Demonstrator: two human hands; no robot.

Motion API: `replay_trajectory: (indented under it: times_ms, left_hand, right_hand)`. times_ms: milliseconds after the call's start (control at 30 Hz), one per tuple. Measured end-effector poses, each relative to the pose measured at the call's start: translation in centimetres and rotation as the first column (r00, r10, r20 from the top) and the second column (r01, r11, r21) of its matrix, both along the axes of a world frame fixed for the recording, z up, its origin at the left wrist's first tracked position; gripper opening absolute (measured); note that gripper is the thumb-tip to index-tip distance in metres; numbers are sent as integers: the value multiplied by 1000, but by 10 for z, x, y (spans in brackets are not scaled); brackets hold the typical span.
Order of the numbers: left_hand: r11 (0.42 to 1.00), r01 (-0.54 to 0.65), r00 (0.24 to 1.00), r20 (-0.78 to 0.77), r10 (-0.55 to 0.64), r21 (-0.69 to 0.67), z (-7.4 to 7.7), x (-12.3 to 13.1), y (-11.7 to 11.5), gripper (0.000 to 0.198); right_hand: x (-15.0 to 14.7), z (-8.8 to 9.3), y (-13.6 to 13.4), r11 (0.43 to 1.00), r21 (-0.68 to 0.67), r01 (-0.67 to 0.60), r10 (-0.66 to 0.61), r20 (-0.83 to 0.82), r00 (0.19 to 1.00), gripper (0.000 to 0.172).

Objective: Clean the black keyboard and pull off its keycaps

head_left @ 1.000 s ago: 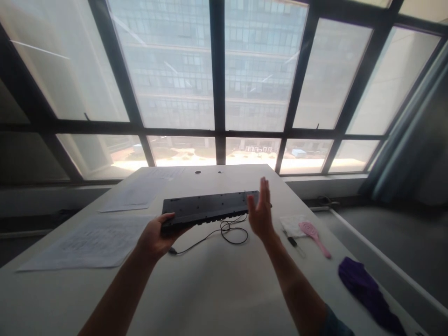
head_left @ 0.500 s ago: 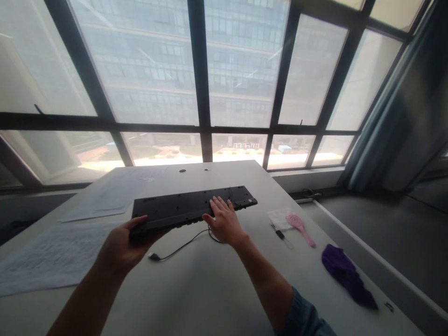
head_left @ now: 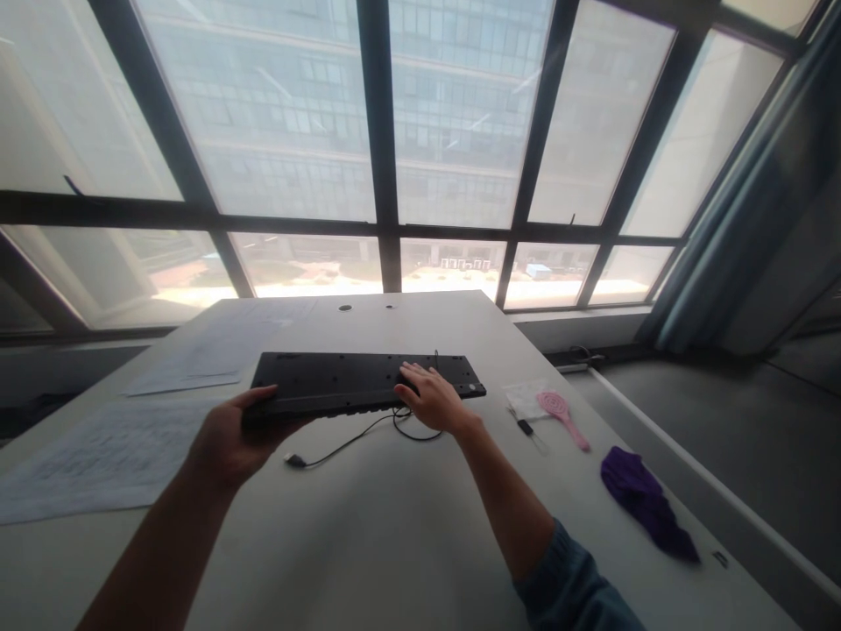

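Observation:
A black keyboard point(head_left: 328, 379) is held above the white table with its underside facing up toward me. My left hand point(head_left: 227, 438) grips its left end, thumb on the underside and fingers beneath. Across the right part of the underside lies my right hand point(head_left: 430, 396), palm down with the fingers stretched out. The keyboard's thin black cable point(head_left: 351, 450) hangs below it and rests on the table, ending in a USB plug point(head_left: 295, 460) to the left. Keys show only as a bumpy lower edge.
Printed papers point(head_left: 111, 456) cover the left side of the white table point(head_left: 368, 543). At the right are a pink hairbrush point(head_left: 558, 410), a small clear bag point(head_left: 522, 399), a little black item with a loop point(head_left: 526, 428) and a purple cloth point(head_left: 647, 499). Windows point(head_left: 453, 114) stand behind.
The keyboard has turned slightly, its right end coming nearer to level with the left. My right hand has shifted a little to the right along the underside. The view has tilted slightly.

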State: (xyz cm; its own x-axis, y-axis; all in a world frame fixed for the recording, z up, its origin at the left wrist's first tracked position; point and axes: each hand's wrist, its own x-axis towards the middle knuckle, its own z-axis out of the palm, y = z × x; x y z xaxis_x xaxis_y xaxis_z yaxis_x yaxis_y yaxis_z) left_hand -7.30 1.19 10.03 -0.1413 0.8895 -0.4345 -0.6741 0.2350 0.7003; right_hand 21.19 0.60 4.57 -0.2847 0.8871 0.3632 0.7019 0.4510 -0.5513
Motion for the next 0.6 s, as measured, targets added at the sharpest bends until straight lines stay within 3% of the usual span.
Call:
replay_trajectory:
  times_ms: [100, 200, 267, 367, 433, 500, 600]
  left_hand:
    - [999, 37, 998, -51, -37, -8, -5, -2, 3, 32]
    - [997, 73, 995, -62, -72, 6, -7, -10, 7, 35]
    - [996, 80, 995, -55, -79, 25, -6, -16, 8, 38]
    - [997, 60, 997, -55, -57, 56, -1, -25, 6, 41]
    - [996, 40, 998, -61, -35, 77, 1, -32, 6, 42]
    - [995, 23, 998, -68, -16, 100, 3, -38, 6, 41]
    - [996, 16, 997, -70, -10, 86, 3, -48, 8, 38]
  right_hand:
    - [-2, 1, 0, 996, 70, -51, 53, -34, 998, 64]
    - [11, 3, 3, 982, 184, 28, -9, -106, 994, 57]
    - [28, -1, 7, 949, 285, 138, -70, -238, 969, 47]
    - [56, -15, 15, 820, 380, 429, -163, -562, 811, 45]
    - [70, -28, 21, 728, 309, 612, -238, -723, 648, 57]
    - [78, -40, 27, 753, 256, 606, -237, -754, 613, 71]
    - [85, -55, 35, 879, 254, 403, -108, -718, 687, 80]
